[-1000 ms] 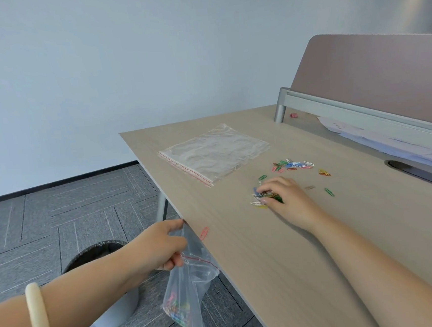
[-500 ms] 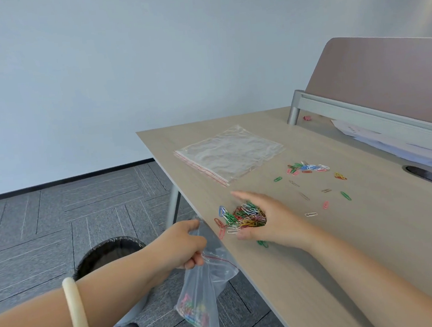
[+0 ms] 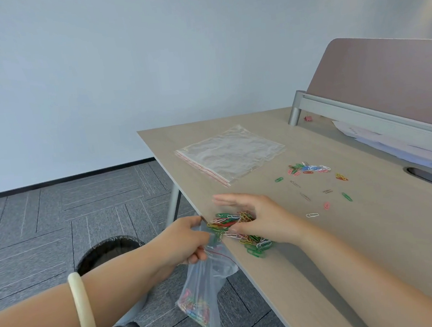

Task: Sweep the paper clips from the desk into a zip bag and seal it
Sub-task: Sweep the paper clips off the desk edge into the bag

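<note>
My left hand (image 3: pixel 184 241) pinches the mouth of a clear zip bag (image 3: pixel 203 288) that hangs below the desk's left edge; coloured clips lie in the bag's bottom. My right hand (image 3: pixel 257 218) rests flat on the desk (image 3: pixel 350 256), fingers spread, cupped behind a pile of coloured paper clips (image 3: pixel 231 221) right at the edge beside the bag's mouth. A few clips trail behind the wrist. More loose paper clips (image 3: pixel 309 169) lie scattered farther out on the desk.
A stack of empty zip bags (image 3: pixel 231 152) lies flat near the desk's far left corner. A black bin (image 3: pixel 107 253) stands on the carpet below my left arm. A partition panel (image 3: pixel 386 78) and white papers (image 3: pixel 392 143) line the right side.
My right hand has dragged the clip pile from mid-desk to the left edge. My left hand has raised the bag's mouth to that edge.
</note>
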